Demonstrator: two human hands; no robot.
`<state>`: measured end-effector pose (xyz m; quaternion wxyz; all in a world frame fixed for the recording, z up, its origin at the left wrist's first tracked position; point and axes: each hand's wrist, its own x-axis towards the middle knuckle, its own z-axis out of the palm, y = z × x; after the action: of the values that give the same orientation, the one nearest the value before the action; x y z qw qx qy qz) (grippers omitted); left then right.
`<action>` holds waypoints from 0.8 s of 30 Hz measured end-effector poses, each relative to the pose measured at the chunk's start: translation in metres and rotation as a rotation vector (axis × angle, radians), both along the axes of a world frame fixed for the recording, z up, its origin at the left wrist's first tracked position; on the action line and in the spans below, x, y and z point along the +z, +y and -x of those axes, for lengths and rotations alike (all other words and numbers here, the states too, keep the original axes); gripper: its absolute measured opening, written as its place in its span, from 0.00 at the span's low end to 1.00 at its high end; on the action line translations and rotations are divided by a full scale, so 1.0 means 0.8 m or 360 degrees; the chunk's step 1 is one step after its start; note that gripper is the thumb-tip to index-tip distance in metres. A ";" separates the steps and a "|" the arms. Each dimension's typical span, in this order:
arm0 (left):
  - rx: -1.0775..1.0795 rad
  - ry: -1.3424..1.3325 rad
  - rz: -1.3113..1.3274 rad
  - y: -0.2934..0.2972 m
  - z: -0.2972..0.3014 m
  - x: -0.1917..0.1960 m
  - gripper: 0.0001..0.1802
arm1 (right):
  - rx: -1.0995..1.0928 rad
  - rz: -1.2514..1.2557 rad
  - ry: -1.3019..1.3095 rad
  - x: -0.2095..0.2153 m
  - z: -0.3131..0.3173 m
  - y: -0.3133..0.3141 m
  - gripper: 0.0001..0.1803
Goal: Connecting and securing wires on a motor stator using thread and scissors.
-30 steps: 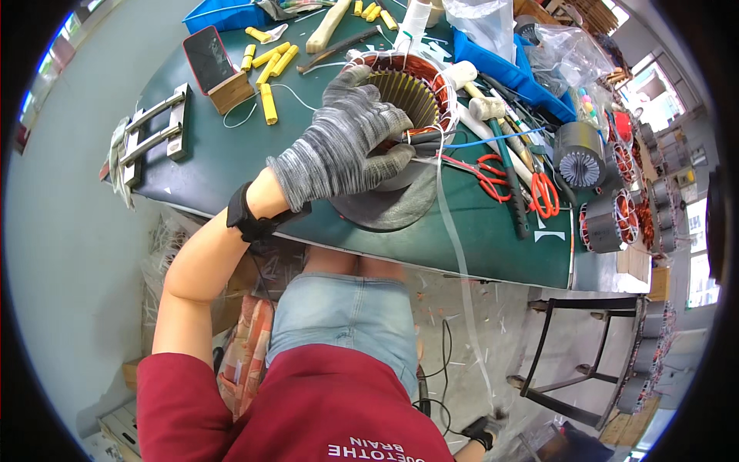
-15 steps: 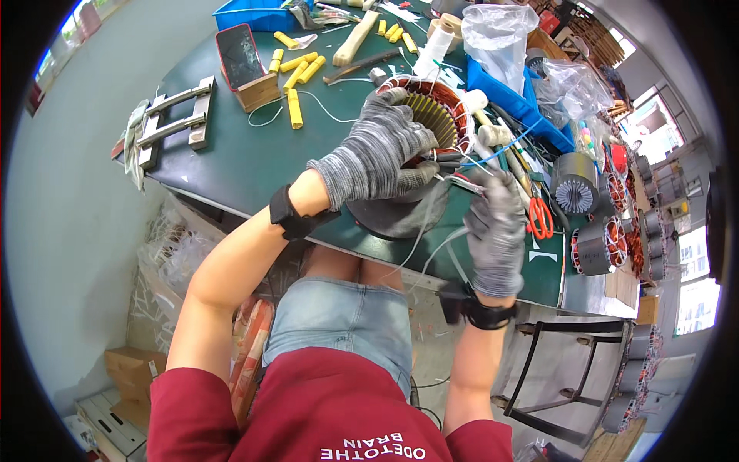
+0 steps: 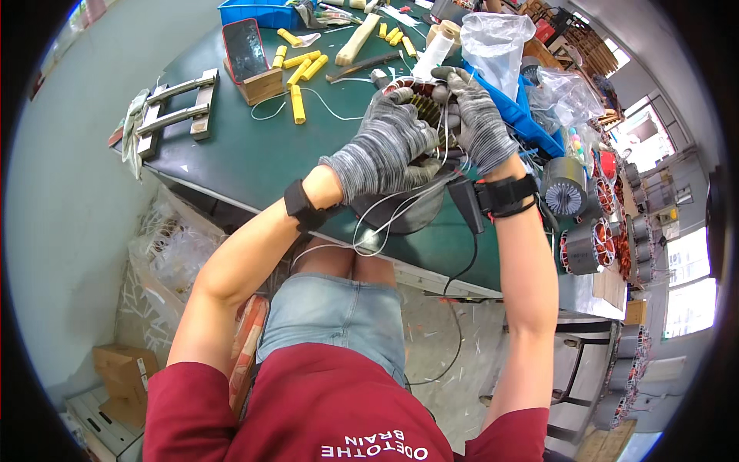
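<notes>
A motor stator [image 3: 423, 105] with copper windings stands on a round dark pad [image 3: 404, 213] at the near side of the green table. My left hand [image 3: 387, 148], in a grey striped glove, is closed over its left side, fingers bent across the rim. My right hand [image 3: 479, 122], gloved alike, is closed at the stator's far right rim, its fingertips on a white cord [image 3: 445, 127]. Loose loops of this cord hang past the table edge over my lap. Both hands cover much of the stator, so its lead wires are mostly hidden.
Left on the table are a metal frame [image 3: 178, 112], a phone [image 3: 245, 50] on a wooden block and several yellow rolls [image 3: 298, 104]. A blue bin [image 3: 539, 135] with plastic bags lies right, near another stator [image 3: 564, 187]. A black cable [image 3: 460, 331] hangs from my right wrist.
My right hand has moved up and away from me, from the table's near right to the stator's far rim. The white cord now hangs in wider loops. My left hand stays on the stator.
</notes>
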<state>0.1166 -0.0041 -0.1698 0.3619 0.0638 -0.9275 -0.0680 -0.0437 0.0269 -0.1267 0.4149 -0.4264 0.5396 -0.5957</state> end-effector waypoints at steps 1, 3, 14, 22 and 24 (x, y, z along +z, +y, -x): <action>0.0051 -0.0052 0.0003 -0.001 0.002 -0.001 0.09 | -0.0031 0.0147 -0.0087 -0.005 0.001 -0.001 0.11; 0.0006 0.0148 0.0023 -0.004 0.005 -0.003 0.10 | -0.0095 0.0412 -0.0242 -0.012 0.004 0.000 0.12; 0.0048 -0.0078 0.0051 0.002 -0.008 0.005 0.15 | -0.0673 0.0752 0.1908 -0.022 -0.047 0.122 0.13; -0.0834 -0.0419 0.0081 0.001 0.016 0.072 0.32 | -0.0408 0.0393 -0.0217 -0.087 -0.089 0.184 0.13; -0.1039 -0.0263 -0.0071 0.000 0.023 0.079 0.30 | -0.0341 0.0459 -0.0559 -0.091 -0.076 0.183 0.13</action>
<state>0.0979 -0.0042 -0.1064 0.2432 -0.2234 -0.9235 -0.1953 0.0169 0.1731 -0.1999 0.3717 -0.3113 0.4108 -0.7722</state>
